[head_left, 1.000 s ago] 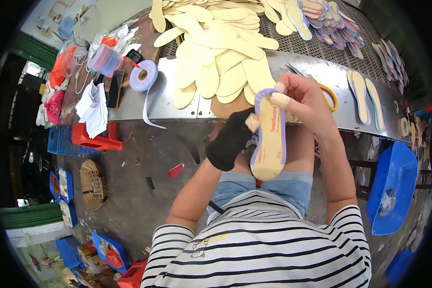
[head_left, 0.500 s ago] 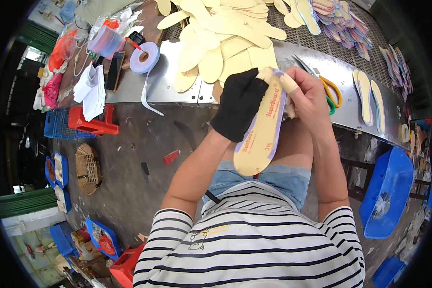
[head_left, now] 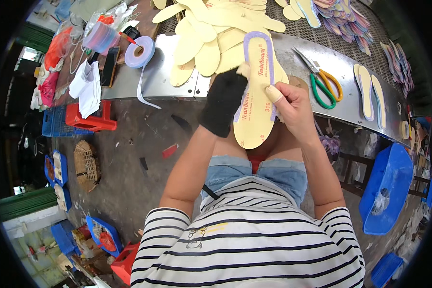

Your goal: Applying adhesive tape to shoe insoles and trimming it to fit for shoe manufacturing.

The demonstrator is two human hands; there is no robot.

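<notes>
A pale yellow shoe insole (head_left: 258,108) stands tilted over the table's near edge, its face toward me. Lilac tape runs along its sides and round its far end; the near end is bare. My left hand (head_left: 224,103), in a black glove with a bare fingertip showing, is closed on the insole's left edge. On the opposite edge, my right hand (head_left: 295,106) pinches it, with a beige wrap on the thumb lying on the face. The right fingers are partly hidden behind the insole. Scissors (head_left: 325,85) with green and orange handles lie right of my right hand.
Loose yellow insoles (head_left: 206,29) are heaped beyond my hands. A lilac tape roll (head_left: 140,52) rests at left, its end hanging off the edge, near a phone (head_left: 111,66). Taped insoles (head_left: 365,93) lie at right. A blue tub (head_left: 389,192) and red stool (head_left: 90,116) flank me.
The insole has moved away from me and stands more upright. My hands have shifted from its far end to its middle edges, uncovering the taped far end.
</notes>
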